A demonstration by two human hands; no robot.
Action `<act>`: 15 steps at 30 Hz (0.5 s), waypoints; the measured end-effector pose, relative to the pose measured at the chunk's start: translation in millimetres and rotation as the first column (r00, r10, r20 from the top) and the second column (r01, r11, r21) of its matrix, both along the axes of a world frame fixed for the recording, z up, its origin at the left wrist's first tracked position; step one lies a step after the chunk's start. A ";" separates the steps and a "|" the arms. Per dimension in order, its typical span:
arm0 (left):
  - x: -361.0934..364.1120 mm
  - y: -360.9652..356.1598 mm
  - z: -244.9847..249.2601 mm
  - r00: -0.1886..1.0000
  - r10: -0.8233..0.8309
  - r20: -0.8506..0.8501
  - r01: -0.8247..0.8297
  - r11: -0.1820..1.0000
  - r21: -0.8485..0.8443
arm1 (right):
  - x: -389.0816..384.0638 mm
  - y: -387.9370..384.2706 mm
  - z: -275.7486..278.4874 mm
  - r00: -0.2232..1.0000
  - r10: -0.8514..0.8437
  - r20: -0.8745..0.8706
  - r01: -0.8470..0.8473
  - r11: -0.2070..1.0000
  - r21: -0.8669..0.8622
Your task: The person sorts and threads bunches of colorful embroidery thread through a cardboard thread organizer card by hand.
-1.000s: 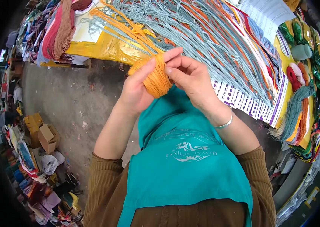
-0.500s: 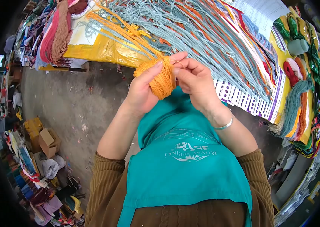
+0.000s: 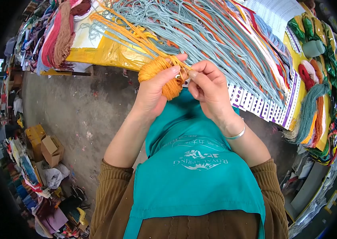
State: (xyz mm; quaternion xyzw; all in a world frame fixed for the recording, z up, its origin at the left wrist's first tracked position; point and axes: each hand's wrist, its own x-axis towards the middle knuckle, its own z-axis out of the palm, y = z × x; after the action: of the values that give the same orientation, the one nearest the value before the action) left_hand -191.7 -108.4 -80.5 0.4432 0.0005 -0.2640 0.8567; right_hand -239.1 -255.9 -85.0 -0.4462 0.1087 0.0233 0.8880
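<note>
My left hand (image 3: 157,89) is closed around a ball of orange yarn (image 3: 151,71), its thumb pressed on the wound strands. Just to its right, my right hand (image 3: 209,85) pinches an orange strand (image 3: 186,68) between thumb and forefinger, and that strand runs to the ball. From the ball, more orange strands (image 3: 136,36) stretch up and left onto the table. Light blue thread (image 3: 176,32) lies in long lengths behind both hands. My left fingers behind the ball are mostly hidden.
The table's yellow-wrapped edge (image 3: 112,55) runs just beyond my hands. Cards with purple dots (image 3: 252,104) line its near side. Pink and brown skeins (image 3: 59,40) hang at the left; a grey-green cone (image 3: 314,48) and more skeins stand right. Cardboard boxes (image 3: 51,150) sit on the floor.
The yarn ball has turned and shifted slightly left in my left hand. My right hand has moved a little right, drawing the orange strand out from the ball.
</note>
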 end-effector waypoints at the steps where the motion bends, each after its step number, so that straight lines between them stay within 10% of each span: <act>1: -0.8 -1.2 1.1 1.000 0.012 0.007 -0.012 1.000 0.000 | 0.4 0.1 0.5 1.000 -0.002 0.005 0.002 1.000 -0.002; 15: 0.1 -1.3 0.9 0.999 -0.001 0.050 0.000 1.000 0.020 | 4.8 -6.4 1.6 0.993 0.109 -0.047 -0.102 0.985 0.138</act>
State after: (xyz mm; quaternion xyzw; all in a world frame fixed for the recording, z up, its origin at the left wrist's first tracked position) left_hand -191.6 -109.7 -79.7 0.4583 -0.0181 -0.2530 0.8518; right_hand -234.4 -262.3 -83.4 -0.3892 0.1073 0.0898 0.9105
